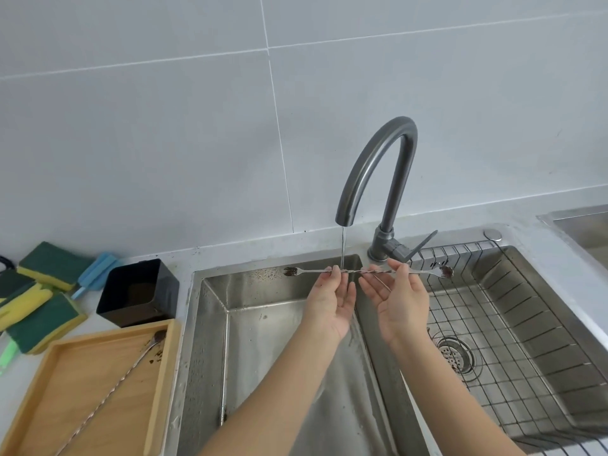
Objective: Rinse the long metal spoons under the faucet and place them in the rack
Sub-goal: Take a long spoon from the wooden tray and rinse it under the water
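You hold a long metal spoon (368, 272) level at frame centre under the faucet (375, 179) stream, left hand (332, 301) & right hand (399, 299) pinching its mid-shaft w/ fingertips, palms up, another spoon (115, 386) in the wooden tray (29, 409) lower left, wire rack (513, 320) at right.

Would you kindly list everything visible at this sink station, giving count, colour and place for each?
Long metal spoon: one, silver, dirty at both ends, held level under the faucet stream.
Second long spoon: one, silver, lying in the wooden tray.
Wooden tray: one, light tan, counter left of the sink.
Faucet: one, dark grey, running, behind the sink.
Sink: one, steel, two basins.
Wire rack: one, steel, in the right basin.
Black container: one, behind the tray.
Sponges: several, green and yellow, far left.
Blue item: one, beside the sponges.
Left hand: gripping the spoon.
Right hand: gripping the spoon.
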